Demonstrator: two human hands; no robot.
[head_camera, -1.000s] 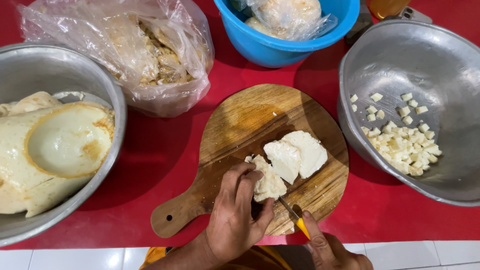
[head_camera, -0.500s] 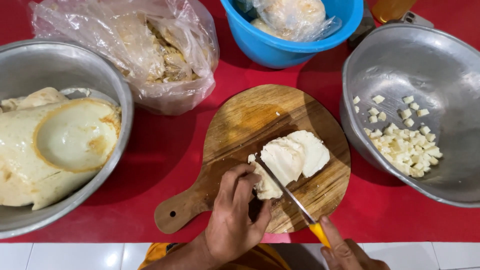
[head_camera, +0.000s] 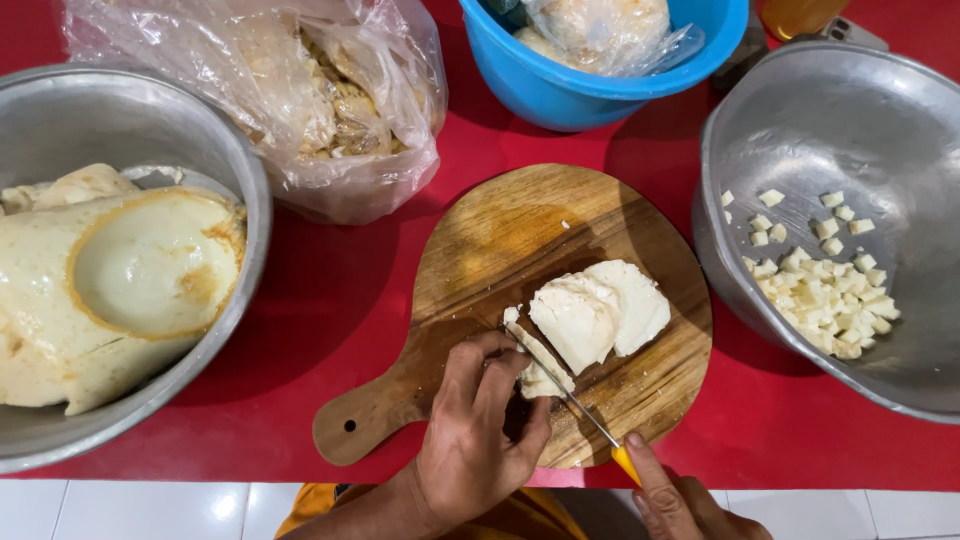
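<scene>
A round wooden cutting board (head_camera: 520, 230) with a handle lies on the red table. On it sits a pale white block of cheese (head_camera: 598, 312) with a thin slice (head_camera: 540, 368) cut off at its left. My left hand (head_camera: 478, 430) presses fingertips on that slice. My right hand (head_camera: 690, 500) at the bottom edge grips a knife (head_camera: 565, 392) with a yellow handle, its blade lying between the slice and the block.
A metal bowl (head_camera: 850, 130) on the right holds several small cheese cubes (head_camera: 825, 280). A metal bowl (head_camera: 60, 120) on the left holds large pale slabs. A clear plastic bag (head_camera: 330, 110) of food and a blue bowl (head_camera: 560, 90) stand behind the board.
The knife has come down through the left side of the cheese, parting a slice. My left hand's fingers stay on that slice. The right hand has shifted slightly right.
</scene>
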